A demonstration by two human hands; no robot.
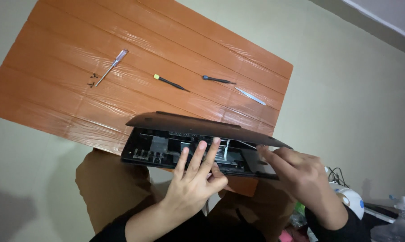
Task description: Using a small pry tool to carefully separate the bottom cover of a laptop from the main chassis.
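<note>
A dark laptop base [153, 150] lies at the near edge of the orange wooden table [68, 94], its bottom cover [189, 123] lifted and tilted up along the far side. My left hand [195, 177] rests with spread fingers on the exposed inside of the base, near the middle. My right hand [296, 168] grips the right end of the laptop, fingers at the gap between cover and base. Internal parts and a pale ribbon cable show under the cover.
Farther out on the table lie a clear-handled screwdriver [112, 67] beside a few small screws [92, 79], a yellow-capped screwdriver [170, 83], a dark screwdriver [217, 80] and a thin metal pry tool [250, 96]. A white device [351, 199] and cables sit on the floor right.
</note>
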